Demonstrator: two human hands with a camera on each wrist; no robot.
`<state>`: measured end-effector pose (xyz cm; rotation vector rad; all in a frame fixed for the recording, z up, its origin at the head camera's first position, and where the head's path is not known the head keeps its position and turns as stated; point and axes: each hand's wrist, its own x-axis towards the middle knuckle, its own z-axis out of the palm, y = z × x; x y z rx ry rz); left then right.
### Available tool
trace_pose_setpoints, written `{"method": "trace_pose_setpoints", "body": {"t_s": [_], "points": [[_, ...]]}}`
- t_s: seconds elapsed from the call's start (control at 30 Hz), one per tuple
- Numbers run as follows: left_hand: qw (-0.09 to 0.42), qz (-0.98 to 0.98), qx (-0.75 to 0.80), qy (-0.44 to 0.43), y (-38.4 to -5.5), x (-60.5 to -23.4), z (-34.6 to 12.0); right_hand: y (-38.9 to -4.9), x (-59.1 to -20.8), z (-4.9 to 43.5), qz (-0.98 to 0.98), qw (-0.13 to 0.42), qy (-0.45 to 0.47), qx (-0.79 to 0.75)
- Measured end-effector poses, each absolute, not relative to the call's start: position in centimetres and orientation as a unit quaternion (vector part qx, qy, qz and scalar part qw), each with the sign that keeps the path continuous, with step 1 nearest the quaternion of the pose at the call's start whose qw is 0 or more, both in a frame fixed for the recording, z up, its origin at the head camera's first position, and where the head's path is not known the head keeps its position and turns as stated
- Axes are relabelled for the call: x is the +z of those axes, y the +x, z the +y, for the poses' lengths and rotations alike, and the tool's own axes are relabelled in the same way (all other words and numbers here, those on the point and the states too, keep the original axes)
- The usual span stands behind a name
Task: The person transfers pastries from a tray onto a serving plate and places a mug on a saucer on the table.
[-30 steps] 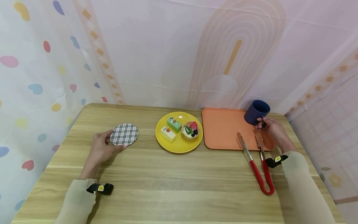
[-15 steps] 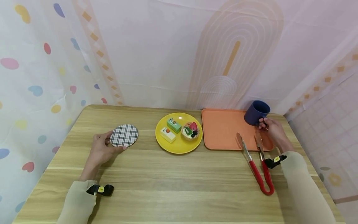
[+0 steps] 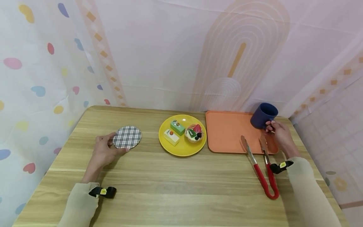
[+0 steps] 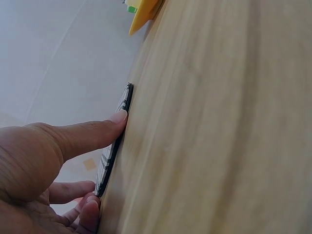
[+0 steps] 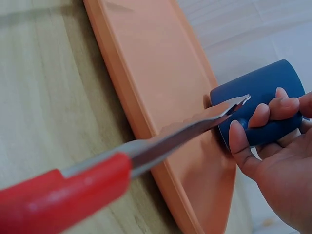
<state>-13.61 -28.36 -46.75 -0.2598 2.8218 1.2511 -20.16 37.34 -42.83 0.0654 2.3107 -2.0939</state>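
Observation:
In the head view my left hand (image 3: 102, 150) spans the near-left edge of a round plaid coaster (image 3: 127, 137) lying on the table. The left wrist view shows the thumb (image 4: 92, 136) on the coaster's rim and the fingertips at another part of that rim. At the far right, my right hand (image 3: 280, 135) grips the handle of a dark blue mug (image 3: 259, 117). Its fingers are curled round the handle in the right wrist view, where the mug (image 5: 258, 85) leans over the end of the orange tray (image 5: 156, 63).
Red-handled tongs (image 3: 265, 181) lie with their tips over the front edge of the orange tray (image 3: 227, 130), close to my right wrist. Mid-table stands a yellow plate (image 3: 181, 150) bearing two cake slices (image 3: 171, 137) and a fruit tart (image 3: 194, 133). A patterned curtain (image 3: 158, 56) hangs behind.
The mug and my right hand have shifted slightly to the right. My left hand stays at the coaster. The whole head view has moved a little.

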Motion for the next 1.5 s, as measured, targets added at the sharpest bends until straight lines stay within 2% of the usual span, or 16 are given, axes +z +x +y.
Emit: {"method": "trace_pose_setpoints", "body": {"t_s": [0.47,1.0,1.5], "points": [[0.017,0.910,0.407,-0.080,-13.6,-46.7,-28.3,-19.1,-42.1,36.8,0.799,-0.020,0.028,-0.600],[0.026,0.909,0.407,-0.084,-13.4,-46.6,-28.3,-18.2,-41.1,35.8,0.779,-0.052,0.004,-0.624],[0.023,0.910,0.405,-0.084,-13.6,-46.6,-28.2,-17.8,-40.2,34.9,0.792,-0.053,-0.008,-0.609]]}}
